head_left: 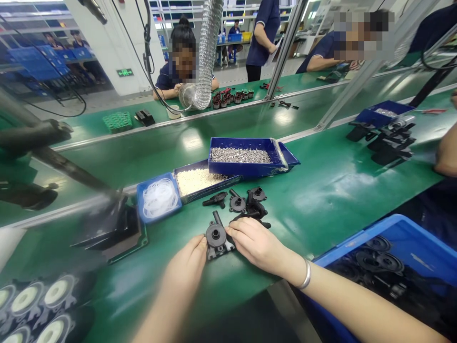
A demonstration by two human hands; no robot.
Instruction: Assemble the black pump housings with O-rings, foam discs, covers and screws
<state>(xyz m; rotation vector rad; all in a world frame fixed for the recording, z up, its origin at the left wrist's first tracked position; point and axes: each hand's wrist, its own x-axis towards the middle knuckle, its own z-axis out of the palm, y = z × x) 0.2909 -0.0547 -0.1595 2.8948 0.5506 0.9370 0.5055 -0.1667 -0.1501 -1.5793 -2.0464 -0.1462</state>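
Note:
A round black plastic pump cover with a raised centre hub and a spout rests just above the green bench, on or against another black part with pale forked edges. My left hand pinches its left side between thumb and fingers. On the opposite side my right hand, a silver bangle on its wrist, has its fingertips closed at the cover's edge. Behind my right hand lie several similar black covers, partly hidden by the fingers.
Blue bins with metal screws, small cream pieces and clear rings stand beyond the hands. A blue crate of black parts is at right. Round parts with cream centres lie lower left. People sit across the bench.

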